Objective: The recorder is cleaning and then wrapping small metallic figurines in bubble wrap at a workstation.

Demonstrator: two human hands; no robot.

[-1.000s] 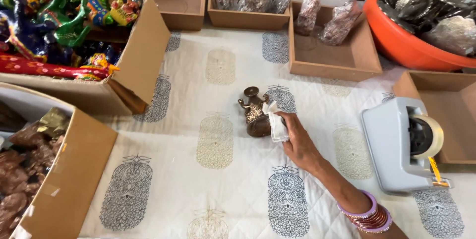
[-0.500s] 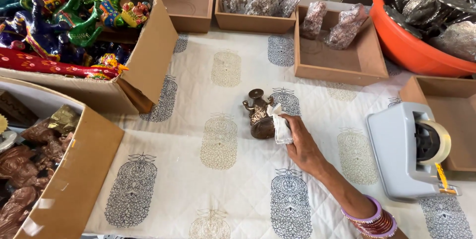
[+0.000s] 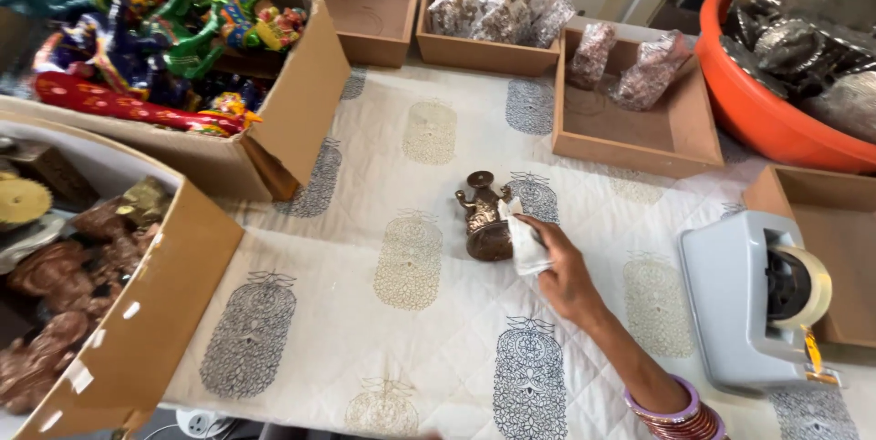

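A small dark-brown metal figurine [image 3: 484, 216] with a round base lies mid-cloth on the printed white tablecloth [image 3: 365, 312]. A white cloth scrap [image 3: 525, 241], pinched in the right hand [image 3: 566, 276], is pressed against it. Left hand unseen.

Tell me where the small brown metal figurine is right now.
The brown figurine stands mid-table on the printed cloth, touching the white cloth in the right hand.

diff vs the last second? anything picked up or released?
Nothing taken hold of or let go. The right hand keeps pressing the white cloth against the brown metal figurine on the printed tablecloth; any shift is too small to tell. The view drifted slightly. Tape dispenser and cardboard boxes stayed put. Left hand out of view.
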